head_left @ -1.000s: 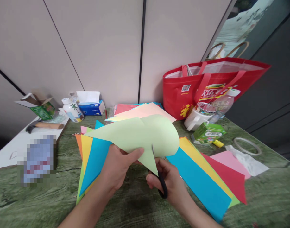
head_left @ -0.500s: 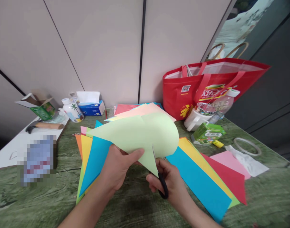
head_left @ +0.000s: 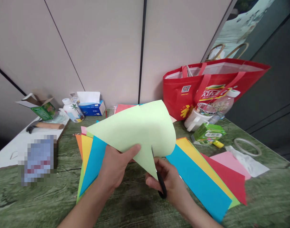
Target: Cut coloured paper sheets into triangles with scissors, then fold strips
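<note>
A pale green sheet of paper [head_left: 133, 126] is held up over the table, its right part curled over and a slit running into its lower edge. My left hand [head_left: 117, 163] pinches that lower edge, thumb on top and fingers hidden beneath. Black-handled scissors [head_left: 162, 186] are in my right hand [head_left: 167, 175], fingers wrapped in the handles. Their blades lie at the slit, mostly hidden by the paper. Blue paper [head_left: 94, 164] lies on the table under my left forearm, and a blue strip [head_left: 202, 183] lies right of my right hand.
Red and pink sheets [head_left: 228, 177] and a tape ring [head_left: 247, 146] lie at right. Behind them stand a green carton [head_left: 209, 134], a white mug [head_left: 194, 119], a bottle and a red bag [head_left: 180, 95]. At left are a tissue box [head_left: 91, 109], a white bottle [head_left: 73, 110] and a hammer [head_left: 47, 126].
The green sheet has tilted up, its curled right part rising and now covering more of the papers behind. Both hands have barely moved and keep their grips.
</note>
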`<state>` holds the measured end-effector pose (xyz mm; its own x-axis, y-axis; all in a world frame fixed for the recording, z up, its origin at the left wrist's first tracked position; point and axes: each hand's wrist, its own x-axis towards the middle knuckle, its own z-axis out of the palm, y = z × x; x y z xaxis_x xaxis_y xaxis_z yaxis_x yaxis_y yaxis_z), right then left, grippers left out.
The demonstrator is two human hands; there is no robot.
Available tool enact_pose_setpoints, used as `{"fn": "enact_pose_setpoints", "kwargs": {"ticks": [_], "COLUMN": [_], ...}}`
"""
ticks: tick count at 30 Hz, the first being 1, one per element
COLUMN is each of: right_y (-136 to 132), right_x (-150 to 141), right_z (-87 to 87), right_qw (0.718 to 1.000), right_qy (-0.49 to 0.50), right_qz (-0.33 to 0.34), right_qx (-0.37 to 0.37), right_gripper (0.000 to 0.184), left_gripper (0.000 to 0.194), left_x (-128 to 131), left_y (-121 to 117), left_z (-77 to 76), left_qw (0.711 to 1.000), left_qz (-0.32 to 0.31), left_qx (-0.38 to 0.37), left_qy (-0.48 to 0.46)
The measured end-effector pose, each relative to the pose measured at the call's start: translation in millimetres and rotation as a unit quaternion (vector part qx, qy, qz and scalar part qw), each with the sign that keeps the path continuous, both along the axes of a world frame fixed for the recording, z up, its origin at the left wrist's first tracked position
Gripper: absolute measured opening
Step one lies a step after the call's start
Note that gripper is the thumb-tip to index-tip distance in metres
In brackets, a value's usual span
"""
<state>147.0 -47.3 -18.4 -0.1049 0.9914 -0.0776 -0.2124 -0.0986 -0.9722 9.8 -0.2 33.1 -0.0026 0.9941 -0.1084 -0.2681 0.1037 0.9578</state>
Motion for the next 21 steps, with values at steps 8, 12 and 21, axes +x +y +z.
{"fn": "enact_pose_setpoints", "kwargs": {"ticks": [8, 12, 21], "right_y": [1, 2, 1], "right_x": [1, 1, 0], "right_z": [-4.9, -8.3, -1.2], "right_qw": [1.000, 1.000, 0.999], "right_qy": [-0.009, -0.019, 0.010], "right_qz": [-0.004, -0.012, -0.026], "right_qx": [-0.011, -0.008, -0.016], "right_gripper": [0.048, 0.042, 0.037], "left_gripper": [0.043, 0.045, 0.044], "left_x": [2, 5, 6], "left_y": [-3, -6, -5], "left_z": [-0.6, -1.6, 0.1], "left_qw": [0.999, 0.999, 0.998], "left_qz": [-0.034, -0.036, -0.039], "left_qx": [-0.029, -0.033, -0.055], "left_qy": [-0.016, -0.023, -0.009]}}
